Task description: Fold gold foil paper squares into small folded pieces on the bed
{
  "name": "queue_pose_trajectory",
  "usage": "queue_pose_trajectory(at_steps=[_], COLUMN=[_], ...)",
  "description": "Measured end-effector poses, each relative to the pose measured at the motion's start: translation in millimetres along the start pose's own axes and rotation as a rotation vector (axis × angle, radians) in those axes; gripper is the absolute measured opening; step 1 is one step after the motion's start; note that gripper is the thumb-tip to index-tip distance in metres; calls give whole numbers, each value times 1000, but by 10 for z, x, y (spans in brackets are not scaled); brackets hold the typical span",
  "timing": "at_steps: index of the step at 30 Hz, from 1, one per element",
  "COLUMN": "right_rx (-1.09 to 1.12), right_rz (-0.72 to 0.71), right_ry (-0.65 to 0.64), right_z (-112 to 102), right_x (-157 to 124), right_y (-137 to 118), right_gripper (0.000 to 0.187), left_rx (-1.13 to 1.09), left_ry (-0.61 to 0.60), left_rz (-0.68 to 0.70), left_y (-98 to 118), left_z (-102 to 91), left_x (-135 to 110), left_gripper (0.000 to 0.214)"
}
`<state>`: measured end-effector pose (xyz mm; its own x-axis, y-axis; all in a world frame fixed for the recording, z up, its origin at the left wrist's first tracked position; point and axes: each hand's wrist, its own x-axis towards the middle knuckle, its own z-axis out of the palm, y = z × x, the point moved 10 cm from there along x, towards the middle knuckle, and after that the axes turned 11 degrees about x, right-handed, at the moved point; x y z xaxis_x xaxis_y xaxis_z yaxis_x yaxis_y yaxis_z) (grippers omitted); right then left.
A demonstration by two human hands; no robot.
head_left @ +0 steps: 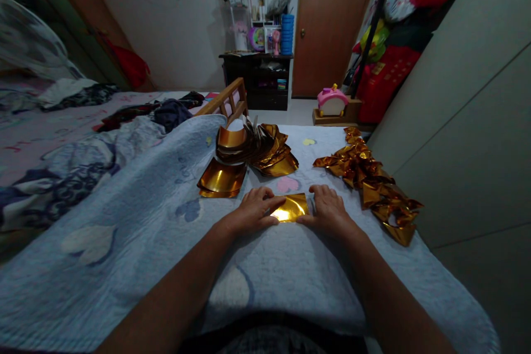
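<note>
A small rectangle of shiny gold foil paper (292, 208) lies on the pale blue quilt in front of me, between my two hands. My left hand (258, 208) is at its left end, with the forefinger over the top and the thumb at the near corner, pressing on it. At the right end is my right hand (327, 209), its thumb touching the near corner and its curved fingers apart from the thumb. Beyond my left hand stands a fanned stack of gold foil sheets (224, 177). To the right lies a heap of folded gold foil pieces (365, 171).
The quilt (166, 265) with heart patterns covers the surface and rises in a fold at left. Rumpled clothes (124, 138) lie on a bed beyond it. A wooden rail (232, 94) stands behind the stack. A pale cabinet (464, 138) borders the right side.
</note>
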<state>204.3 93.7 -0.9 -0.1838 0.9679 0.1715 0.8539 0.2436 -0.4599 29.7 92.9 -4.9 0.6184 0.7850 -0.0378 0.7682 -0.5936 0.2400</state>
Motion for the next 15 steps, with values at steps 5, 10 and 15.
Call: queue_pose_trajectory(at_steps=[5, 10, 15], right_rx=[32, 142, 295], right_rz=[67, 16, -224], right_ry=[-55, -91, -108], right_z=[1, -135, -211], right_x=[11, 11, 6], right_y=[248, 227, -254], right_gripper=[63, 43, 20], left_rx=[-4, -19, -15], left_ry=[-1, 7, 69], left_rz=[-1, -4, 20], left_y=[-6, 24, 62], left_z=[6, -41, -96], left_x=[-4, -13, -21], left_gripper=[59, 58, 52])
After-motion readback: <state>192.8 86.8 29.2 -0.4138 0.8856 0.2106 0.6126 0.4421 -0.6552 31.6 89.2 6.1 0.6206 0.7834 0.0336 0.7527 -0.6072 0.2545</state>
